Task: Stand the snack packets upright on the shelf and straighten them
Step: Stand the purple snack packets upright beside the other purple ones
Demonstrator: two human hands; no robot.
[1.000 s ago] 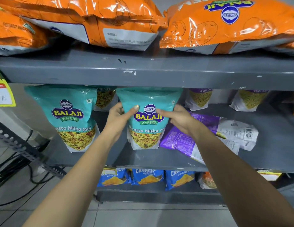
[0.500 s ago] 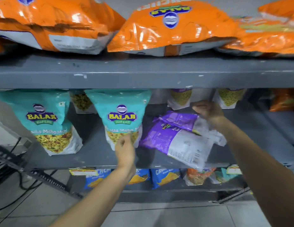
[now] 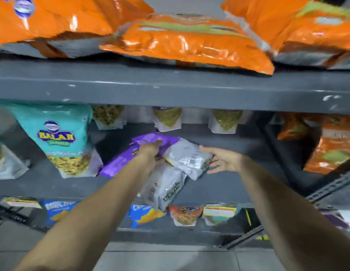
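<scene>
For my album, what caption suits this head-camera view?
Both hands, left and right, reach for fallen purple packets beside an upright teal Balaji packet.

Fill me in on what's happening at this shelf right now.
A person is tidying snack packets on the middle shelf. Their left hand rests on a pile of purple packets lying flat, one hanging over the shelf's front edge. Their right hand is open, at the pile's right side. The teal packet to the left already stands upright. The picture is blurred, so how firmly the left hand grips is unclear.
</scene>
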